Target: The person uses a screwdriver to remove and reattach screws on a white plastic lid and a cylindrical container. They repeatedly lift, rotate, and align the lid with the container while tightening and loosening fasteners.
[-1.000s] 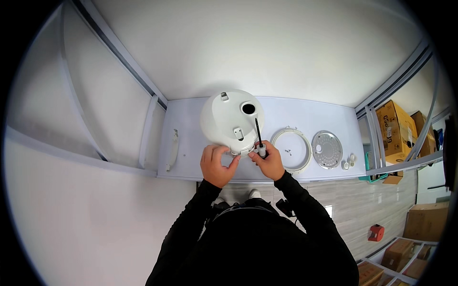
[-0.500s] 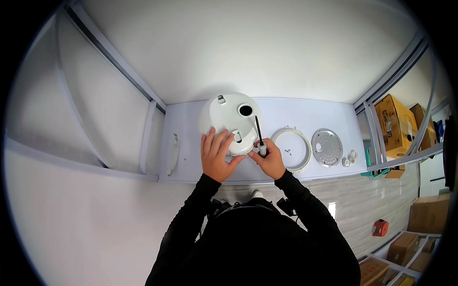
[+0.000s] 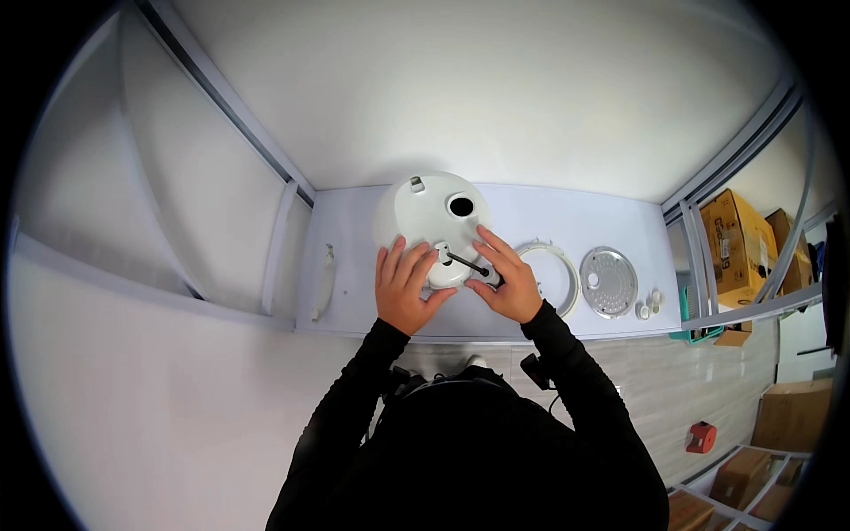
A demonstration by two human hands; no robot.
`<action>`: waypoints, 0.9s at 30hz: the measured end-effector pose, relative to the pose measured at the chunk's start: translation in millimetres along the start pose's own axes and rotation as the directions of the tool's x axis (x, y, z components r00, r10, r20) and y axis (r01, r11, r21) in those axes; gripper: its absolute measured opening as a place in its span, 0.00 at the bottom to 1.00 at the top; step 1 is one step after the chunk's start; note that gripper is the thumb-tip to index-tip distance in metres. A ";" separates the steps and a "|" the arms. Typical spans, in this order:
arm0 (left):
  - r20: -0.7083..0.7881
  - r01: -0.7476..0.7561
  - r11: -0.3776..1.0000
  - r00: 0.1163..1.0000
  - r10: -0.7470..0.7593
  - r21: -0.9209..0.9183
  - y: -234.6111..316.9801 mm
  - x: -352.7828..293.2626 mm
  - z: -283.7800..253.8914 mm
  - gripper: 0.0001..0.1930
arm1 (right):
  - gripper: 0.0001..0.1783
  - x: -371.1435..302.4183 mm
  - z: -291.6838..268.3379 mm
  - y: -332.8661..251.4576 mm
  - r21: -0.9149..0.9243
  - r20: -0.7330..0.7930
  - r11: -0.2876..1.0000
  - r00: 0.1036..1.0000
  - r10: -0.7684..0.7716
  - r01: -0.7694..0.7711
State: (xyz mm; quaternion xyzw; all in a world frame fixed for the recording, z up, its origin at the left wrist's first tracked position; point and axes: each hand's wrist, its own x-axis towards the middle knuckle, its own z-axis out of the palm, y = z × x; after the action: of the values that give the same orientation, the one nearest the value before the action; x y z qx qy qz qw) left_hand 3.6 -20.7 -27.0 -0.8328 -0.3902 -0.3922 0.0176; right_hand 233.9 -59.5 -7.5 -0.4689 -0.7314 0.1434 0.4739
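Observation:
A white round appliance lid point(image 3: 432, 199) lies on the table in front of me, with a dark oval hole and small recesses in its top. My left hand point(image 3: 406, 288) rests on its near left part, fingers spread flat and thumb by the front edge. In my right hand point(image 3: 513, 281) is a screwdriver point(image 3: 469, 265) with a grey-and-black handle and a dark shaft. The shaft slants left, its tip at the recess near the lid's front; whether it touches a screw cannot be made out. The right fingers stretch out over the lid's right edge.
Right of the lid lie a white ring point(image 3: 573, 281), a perforated metal disc point(image 3: 608, 281) and small round pieces point(image 3: 650, 304). A curved white strip point(image 3: 325, 283) lies at the table's point(image 3: 354, 208) left end. Frame posts flank the table; cardboard boxes point(image 3: 739, 248) stand at right.
The screwdriver has swung from pointing away from me to slanting left, its tip now at the lid's front recess. My right fingers have stretched forward. My left hand stays in place.

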 end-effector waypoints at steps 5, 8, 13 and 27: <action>0.041 0.005 1.000 0.999 -0.004 -0.014 -4.4 0.5 -4.2 0.31 | 0.36 9.6 0.0 11.5 0.036 0.133 0.998 0.990 -0.049 0.045; 0.099 -0.015 0.999 0.995 0.019 -0.037 -11.4 2.5 -11.7 0.31 | 0.36 12.9 -2.7 10.9 0.045 0.178 0.998 0.983 -0.042 0.035; 0.132 -0.004 1.000 0.991 0.007 -0.020 -4.5 4.2 -18.8 0.32 | 0.34 14.7 -3.7 14.4 0.069 0.195 0.997 0.980 -0.030 0.017; 0.068 0.007 1.000 0.998 -0.008 0.022 7.8 0.3 -11.4 0.30 | 0.34 15.8 -4.6 20.7 -0.007 0.157 0.992 0.980 -0.122 0.124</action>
State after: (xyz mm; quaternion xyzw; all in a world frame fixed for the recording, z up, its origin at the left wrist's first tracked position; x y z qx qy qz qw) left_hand 1.6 -29.7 -16.7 -0.8440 -0.3979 -0.3595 0.0119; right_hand 247.3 -36.8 -9.9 -0.4141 -0.7950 0.1439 0.4193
